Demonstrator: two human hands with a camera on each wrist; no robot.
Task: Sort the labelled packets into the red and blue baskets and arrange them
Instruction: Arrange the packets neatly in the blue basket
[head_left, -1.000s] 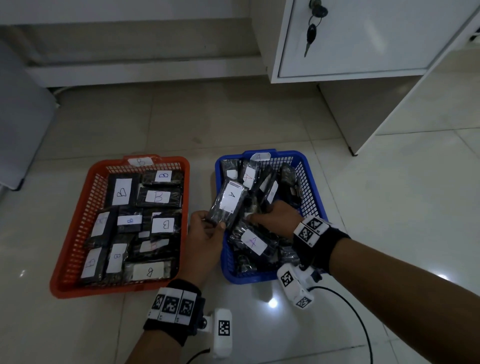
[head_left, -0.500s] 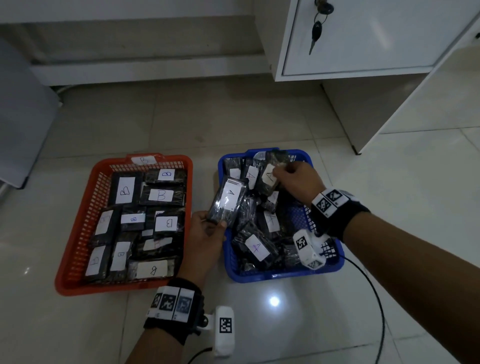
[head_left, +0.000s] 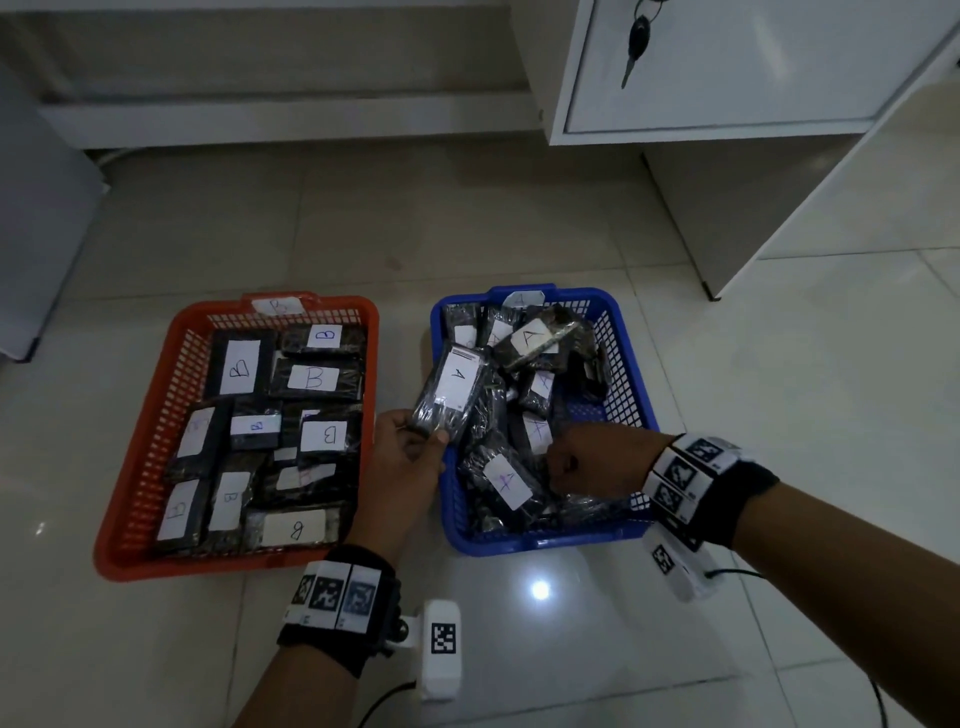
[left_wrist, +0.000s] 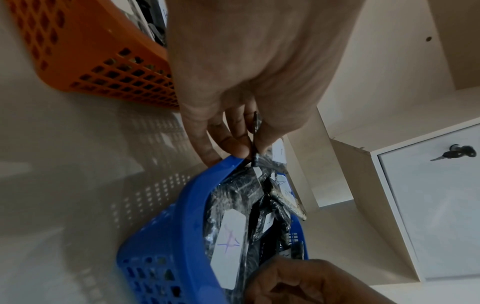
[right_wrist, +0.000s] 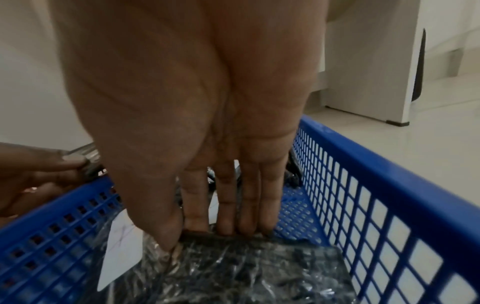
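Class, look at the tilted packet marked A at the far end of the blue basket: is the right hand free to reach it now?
Probably not yet: the right hand grips a near packet; the tilted packet lies uncovered.

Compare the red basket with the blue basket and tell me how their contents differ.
The red basket holds packets labelled B; the blue basket holds packets labelled A. In the red basket they lie flat in fairly tidy rows; in the blue basket they are jumbled and tilted, with bare floor showing at its right side. No hand is in the red basket; the right hand reaches into the blue one. Both are perforated plastic baskets with a paper tag on the far rim.
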